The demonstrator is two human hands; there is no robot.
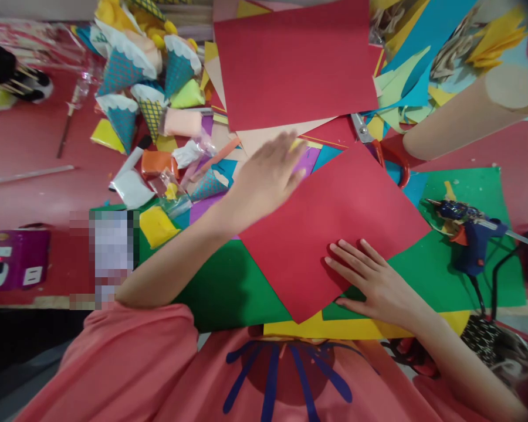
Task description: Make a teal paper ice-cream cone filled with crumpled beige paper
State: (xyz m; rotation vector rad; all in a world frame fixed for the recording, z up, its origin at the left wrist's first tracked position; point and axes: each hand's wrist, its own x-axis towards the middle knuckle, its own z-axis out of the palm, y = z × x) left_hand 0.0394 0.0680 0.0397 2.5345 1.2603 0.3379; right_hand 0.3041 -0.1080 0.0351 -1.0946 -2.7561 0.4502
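A sheet of red paper [334,205] lies at an angle in front of me, over green paper [220,275]. My right hand [369,281] rests spread on its lower right edge, with the fingertips on the red and the thumb on the green. Over the red sheet's upper left edge stretches my left hand [273,170], fingers extended and holding nothing; whether it touches the paper I cannot tell. Another red sheet [294,64] lies beyond it on a pile of coloured scraps. Yellow paper [299,329] shows under the green at the table's near edge.
Right of the red sheet are scissors [378,149], a blue glue gun [473,240] with a cord and a cardboard tube [470,111]. On the left lie paper cones [123,64], clay packets [158,225], a marker [132,161] and a purple power box [15,258].
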